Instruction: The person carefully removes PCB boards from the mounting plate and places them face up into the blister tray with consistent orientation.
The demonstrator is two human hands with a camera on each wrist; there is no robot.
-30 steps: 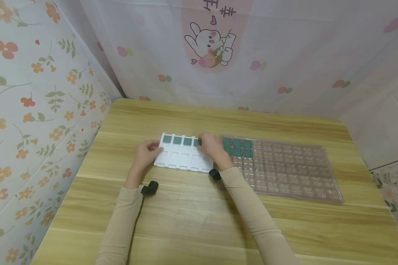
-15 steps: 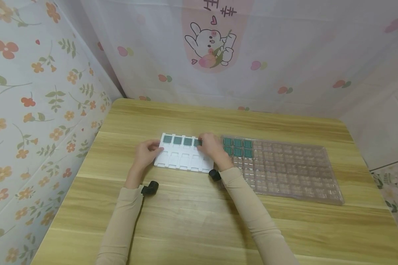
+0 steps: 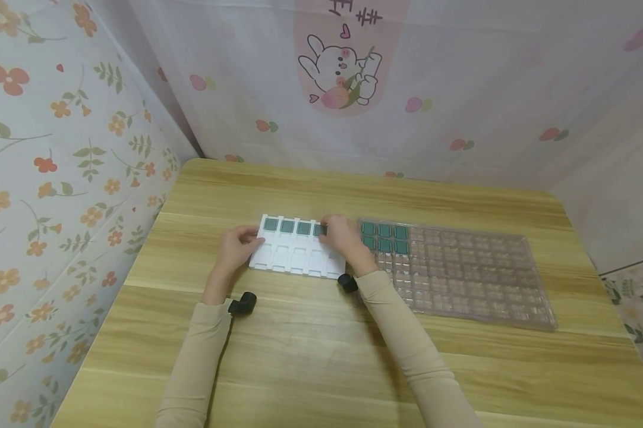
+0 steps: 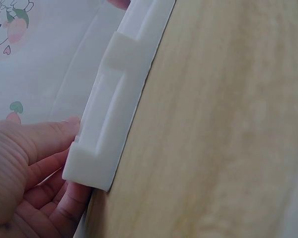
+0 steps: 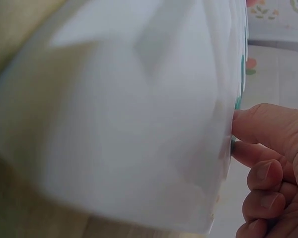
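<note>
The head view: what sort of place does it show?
Likely a small tabletop workspace: a yellowish wood-grain table, a white rabbit-print fabric curtain, and a clear plastic compartment tray partly filled with green square pieces.

— Which finishes do we see?
— We see a white tray of smooth, matt plastic and a clear tray of glossy plastic.
— And the table?
— Wood-grained, smooth, faintly shiny; the curtain looks matt cloth.

Soft light leaves a faint sheen on the wooden table, and the right wrist view blurs the shadowed white tray.
</note>
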